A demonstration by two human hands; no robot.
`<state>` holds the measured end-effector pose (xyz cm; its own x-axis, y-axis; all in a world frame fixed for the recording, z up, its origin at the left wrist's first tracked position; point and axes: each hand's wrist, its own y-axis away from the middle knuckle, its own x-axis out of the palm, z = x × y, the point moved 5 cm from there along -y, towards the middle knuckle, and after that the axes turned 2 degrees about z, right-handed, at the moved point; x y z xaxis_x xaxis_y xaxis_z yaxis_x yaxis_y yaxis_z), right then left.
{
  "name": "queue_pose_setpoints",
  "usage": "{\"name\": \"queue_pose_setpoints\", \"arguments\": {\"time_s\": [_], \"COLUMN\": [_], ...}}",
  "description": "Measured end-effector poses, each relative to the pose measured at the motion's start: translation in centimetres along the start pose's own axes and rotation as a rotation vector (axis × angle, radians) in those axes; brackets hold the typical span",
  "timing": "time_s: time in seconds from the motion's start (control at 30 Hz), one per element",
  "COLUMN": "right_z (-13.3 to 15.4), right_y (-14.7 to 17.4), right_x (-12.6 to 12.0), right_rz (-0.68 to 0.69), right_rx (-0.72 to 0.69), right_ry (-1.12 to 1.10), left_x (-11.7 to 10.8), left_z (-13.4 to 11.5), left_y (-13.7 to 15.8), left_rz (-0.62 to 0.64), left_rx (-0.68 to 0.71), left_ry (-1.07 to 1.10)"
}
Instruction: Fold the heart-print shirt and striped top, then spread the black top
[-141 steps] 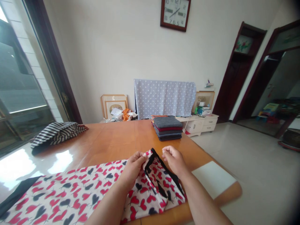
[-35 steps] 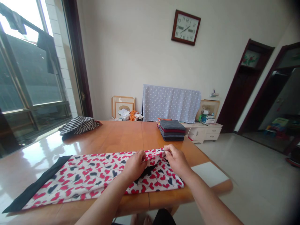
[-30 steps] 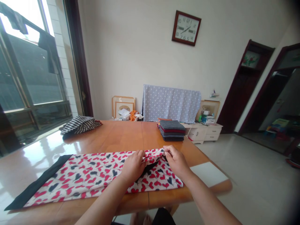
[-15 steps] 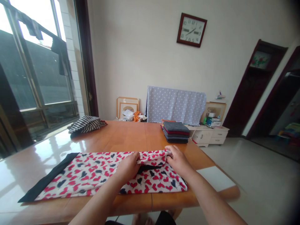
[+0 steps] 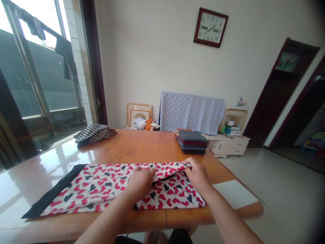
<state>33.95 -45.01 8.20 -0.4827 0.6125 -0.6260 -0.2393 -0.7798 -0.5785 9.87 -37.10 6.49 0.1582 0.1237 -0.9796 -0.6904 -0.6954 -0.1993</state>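
Observation:
A white garment printed with red and dark hearts (image 5: 101, 186) lies flat along the front of the wooden table (image 5: 137, 145). Its left end carries a wide black band (image 5: 57, 191). My left hand (image 5: 142, 181) rests on the middle of the cloth, its fingers curled on the edge of a folded-back flap. At the flap's far right corner, my right hand (image 5: 195, 171) pinches the fabric between thumb and fingers. A strip of black shows under the flap between the two hands. The exact garment type cannot be made out.
A stack of folded dark clothes (image 5: 192, 141) stands at the table's back right. A crumpled striped garment (image 5: 95, 134) lies at the back left. Near the right corner is a white sheet (image 5: 236, 193). Behind the table, a dotted cloth (image 5: 191, 112) covers something large.
My right hand has drawn the flap's corner slightly to the right, and the flap looks straighter and flatter. My left hand has shifted slightly right. The view has tilted a little.

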Motion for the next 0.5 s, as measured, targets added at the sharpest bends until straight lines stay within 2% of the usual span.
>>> {"name": "queue_pose_setpoints", "arguments": {"time_s": [0.27, 0.37, 0.5], "right_z": [-2.3, -2.9, -3.0], "right_y": [8.3, 10.0, 10.7], "right_x": [-0.2, -0.1, -0.3], "right_rz": [0.037, 0.031, 0.001], "right_rx": [0.006, -0.007, -0.023], "right_ry": [0.035, 0.086, 0.139], "left_x": [0.1, 0.1, 0.5], "left_z": [-0.6, -0.6, -0.8], "left_y": [2.4, 3.1, 3.7], "left_rz": [0.025, 0.008, -0.026], "left_rx": [0.099, 0.085, 0.068], "left_ry": [0.017, -0.007, -0.045]}}
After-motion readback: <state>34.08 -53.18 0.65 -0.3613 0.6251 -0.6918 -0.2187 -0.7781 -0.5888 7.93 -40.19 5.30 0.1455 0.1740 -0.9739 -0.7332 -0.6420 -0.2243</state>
